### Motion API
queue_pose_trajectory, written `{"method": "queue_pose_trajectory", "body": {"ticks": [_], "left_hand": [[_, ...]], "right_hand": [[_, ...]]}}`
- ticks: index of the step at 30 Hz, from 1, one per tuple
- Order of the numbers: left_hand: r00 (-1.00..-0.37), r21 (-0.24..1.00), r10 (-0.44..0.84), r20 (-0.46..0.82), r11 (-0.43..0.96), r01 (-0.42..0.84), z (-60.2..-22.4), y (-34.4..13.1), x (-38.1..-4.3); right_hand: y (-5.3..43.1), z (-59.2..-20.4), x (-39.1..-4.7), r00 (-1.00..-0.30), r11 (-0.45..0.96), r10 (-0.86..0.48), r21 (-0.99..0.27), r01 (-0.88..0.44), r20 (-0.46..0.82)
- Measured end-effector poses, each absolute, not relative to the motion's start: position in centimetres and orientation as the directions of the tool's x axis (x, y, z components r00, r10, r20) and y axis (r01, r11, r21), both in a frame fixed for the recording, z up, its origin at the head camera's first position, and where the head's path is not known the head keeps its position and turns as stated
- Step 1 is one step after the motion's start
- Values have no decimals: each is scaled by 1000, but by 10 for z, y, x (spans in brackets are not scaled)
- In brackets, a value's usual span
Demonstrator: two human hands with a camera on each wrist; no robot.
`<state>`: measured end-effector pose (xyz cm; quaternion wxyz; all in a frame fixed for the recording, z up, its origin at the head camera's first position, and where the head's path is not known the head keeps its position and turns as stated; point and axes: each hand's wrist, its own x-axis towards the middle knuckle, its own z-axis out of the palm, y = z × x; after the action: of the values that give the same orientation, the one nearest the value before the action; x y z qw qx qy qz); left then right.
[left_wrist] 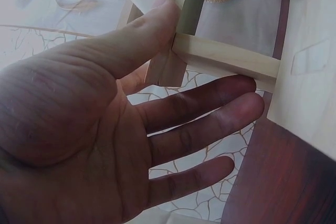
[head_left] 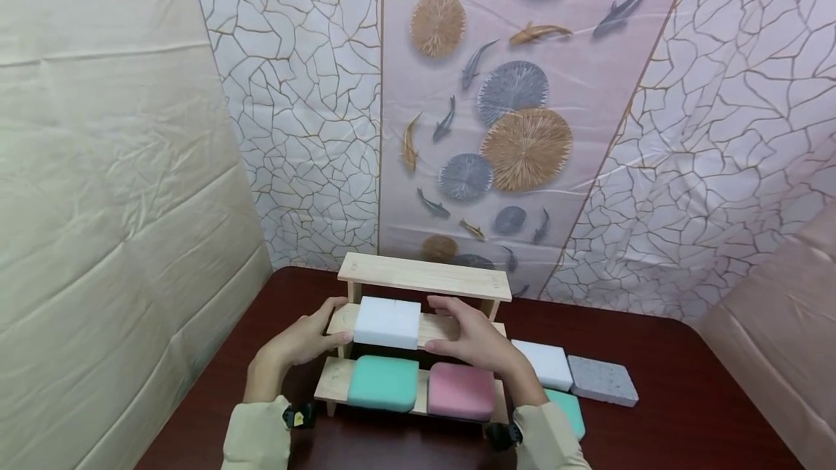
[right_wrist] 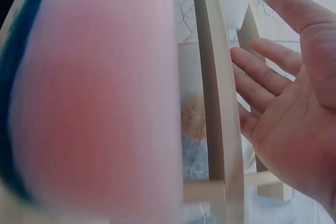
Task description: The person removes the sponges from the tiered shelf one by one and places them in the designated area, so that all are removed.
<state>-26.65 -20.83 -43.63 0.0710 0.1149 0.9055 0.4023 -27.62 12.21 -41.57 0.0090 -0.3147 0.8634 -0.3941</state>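
A white sponge block [head_left: 387, 322] lies on the middle step of a three-tier wooden rack [head_left: 424, 274], with a short slit at its back edge. At its left, my left hand [head_left: 307, 336] is around the step's end, thumb by the front edge and fingers extended in the left wrist view. To the block's right, a gap separates it from my right hand [head_left: 473, 336], whose fingers spread over the middle step and hold nothing. On the lowest step sit a green sponge [head_left: 383, 383] and a pink sponge [head_left: 461, 391]; the pink one's dark scouring layer [right_wrist: 11, 103] shows up close.
Right of the rack, on the dark red table [head_left: 679, 354], lie a white block [head_left: 542, 363], a grey speckled block [head_left: 602, 379] and a green sponge [head_left: 568, 412], partly behind my right forearm. A patterned cloth [head_left: 457, 114] hangs behind the table.
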Motion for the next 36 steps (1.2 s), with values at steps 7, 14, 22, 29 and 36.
{"method": "queue_pose_trajectory", "body": {"ticks": [7,14,22,29,36], "left_hand": [[-966,734,257,-40,663,146,-437,-208,-265],[-967,738,254,-33,659,148,-437,-207,-263],[-967,746,253,-9,646,162,-438,-205,-264],[-967,747,254,1,643,170,-438,-205,-264],[-968,741,252,-1,650,168,-438,-205,-264]], "right_hand": [[105,-419,-283,-777,462,-568,-676,-574,272],[90,-422,-288,-780,440,-574,-710,-550,249],[75,-421,-289,-784,433,-579,-731,-528,223],[66,-423,-289,-792,445,-555,-714,-541,254],[64,-429,-289,-802,442,-529,-716,-540,278]]}}
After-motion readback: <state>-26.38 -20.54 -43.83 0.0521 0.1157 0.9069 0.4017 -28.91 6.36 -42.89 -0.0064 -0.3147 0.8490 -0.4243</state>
